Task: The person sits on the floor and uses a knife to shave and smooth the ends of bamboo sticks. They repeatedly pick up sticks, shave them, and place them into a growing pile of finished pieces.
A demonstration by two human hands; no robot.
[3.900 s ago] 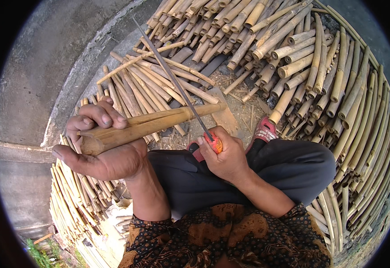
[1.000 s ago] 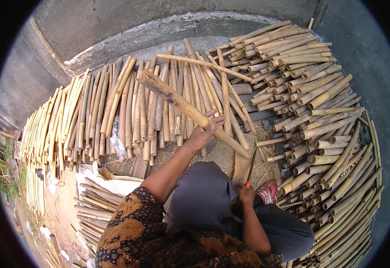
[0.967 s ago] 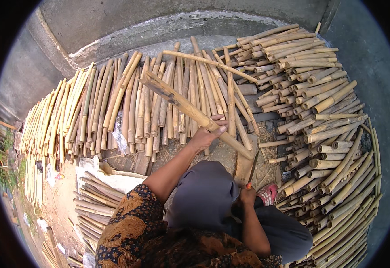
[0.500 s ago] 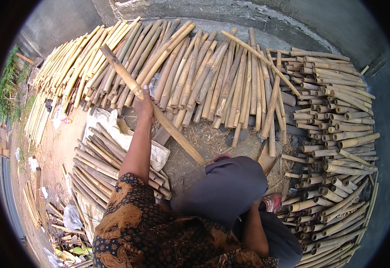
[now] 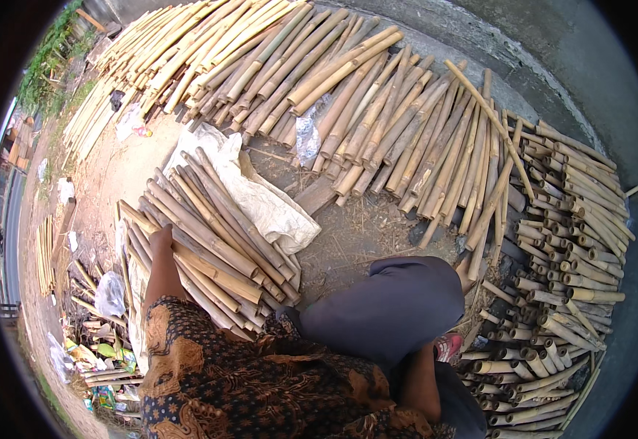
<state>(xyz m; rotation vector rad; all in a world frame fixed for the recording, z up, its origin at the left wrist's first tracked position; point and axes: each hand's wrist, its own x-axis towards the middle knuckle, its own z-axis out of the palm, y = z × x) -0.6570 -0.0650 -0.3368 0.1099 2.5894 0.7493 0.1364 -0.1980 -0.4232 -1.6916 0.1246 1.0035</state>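
Observation:
My left hand (image 5: 161, 237) is closed round a bamboo pole (image 5: 218, 275). It lies along the top of a small stack of cut bamboo poles (image 5: 213, 212) at my left, pointing the same way as they do. White sacking (image 5: 260, 201) is spread under and beside that stack. My right forearm (image 5: 418, 380) comes down beside my bent knee (image 5: 384, 307), and the leg hides the hand and its fingers.
A long row of bamboo poles (image 5: 377, 117) lies along the far wall (image 5: 553, 44). At the right, more cut poles (image 5: 582, 271) are stacked high with their ends toward me. Plastic bags and litter (image 5: 110, 293) lie on the ground at left.
My left hand has swung left and down with the bamboo pole, from above the ground in front of me onto the small stack. The view has turned left.

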